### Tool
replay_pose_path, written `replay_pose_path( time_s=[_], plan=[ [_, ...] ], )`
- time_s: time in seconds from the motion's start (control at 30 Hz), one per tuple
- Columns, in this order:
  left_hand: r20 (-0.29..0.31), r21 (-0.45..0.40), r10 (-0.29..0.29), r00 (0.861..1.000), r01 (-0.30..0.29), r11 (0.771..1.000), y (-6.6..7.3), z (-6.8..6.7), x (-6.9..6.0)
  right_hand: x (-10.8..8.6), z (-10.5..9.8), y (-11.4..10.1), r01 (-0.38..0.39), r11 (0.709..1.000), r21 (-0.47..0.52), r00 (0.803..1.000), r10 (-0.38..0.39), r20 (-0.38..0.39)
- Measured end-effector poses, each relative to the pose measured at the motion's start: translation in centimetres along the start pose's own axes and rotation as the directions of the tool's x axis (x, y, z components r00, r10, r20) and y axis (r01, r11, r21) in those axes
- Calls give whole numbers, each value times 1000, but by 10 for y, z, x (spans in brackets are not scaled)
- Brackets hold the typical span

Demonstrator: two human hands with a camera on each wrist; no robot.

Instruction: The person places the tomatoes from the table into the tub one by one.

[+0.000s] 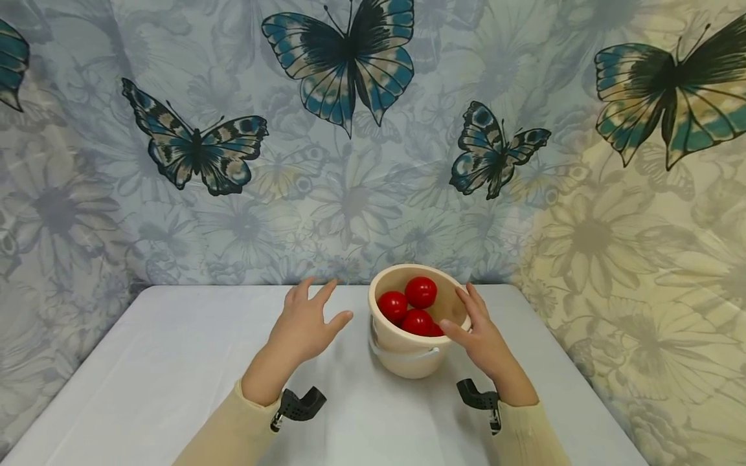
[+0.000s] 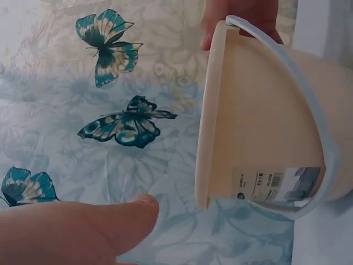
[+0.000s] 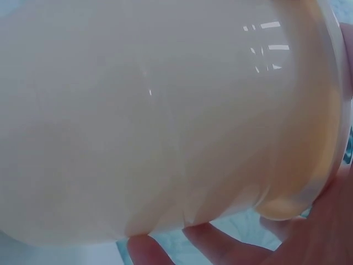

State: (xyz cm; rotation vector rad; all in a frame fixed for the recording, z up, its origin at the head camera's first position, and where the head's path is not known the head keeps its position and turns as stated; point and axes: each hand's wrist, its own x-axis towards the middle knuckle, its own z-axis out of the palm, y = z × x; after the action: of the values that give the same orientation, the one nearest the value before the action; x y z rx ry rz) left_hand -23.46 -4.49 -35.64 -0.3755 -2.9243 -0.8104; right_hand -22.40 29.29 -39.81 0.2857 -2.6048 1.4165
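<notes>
A cream bucket [image 1: 410, 356] with a pale handle [image 1: 402, 355] stands on the white table. Several glossy red balls [image 1: 421, 292] lie inside it; one is partly hidden by the front rim. My right hand [image 1: 486, 343] holds the bucket at its right rim, thumb over the edge and fingers along the outer wall, as the fingers [image 3: 220, 243] in the right wrist view show. To the left of the bucket, apart from it, my left hand [image 1: 303, 327] hovers with fingers spread and nothing in it. A printed label [image 2: 276, 183] shows on the bucket's side.
The white table [image 1: 146, 369] reaches back to a hanging cloth [image 1: 350, 213] printed with butterflies and flowers. Black wrist mounts [image 1: 302, 404] sit by both cuffs.
</notes>
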Motion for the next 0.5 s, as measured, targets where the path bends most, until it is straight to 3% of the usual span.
replay_pose_path(
  time_s=[0.17,0.33,0.5],
  plan=[
    [-21,122,-73,997,75,990,-1,-2,-6,-2,0,-1,-39,999,-34,999,39,5],
    [-51,192,-164,985,171,966,-1,-5,-9,-5,-3,-3,-58,990,-127,998,57,-9],
    [-49,250,-209,977,214,944,-2,-7,-13,-9,-7,-10,-43,974,-222,998,34,-43]
  ],
)
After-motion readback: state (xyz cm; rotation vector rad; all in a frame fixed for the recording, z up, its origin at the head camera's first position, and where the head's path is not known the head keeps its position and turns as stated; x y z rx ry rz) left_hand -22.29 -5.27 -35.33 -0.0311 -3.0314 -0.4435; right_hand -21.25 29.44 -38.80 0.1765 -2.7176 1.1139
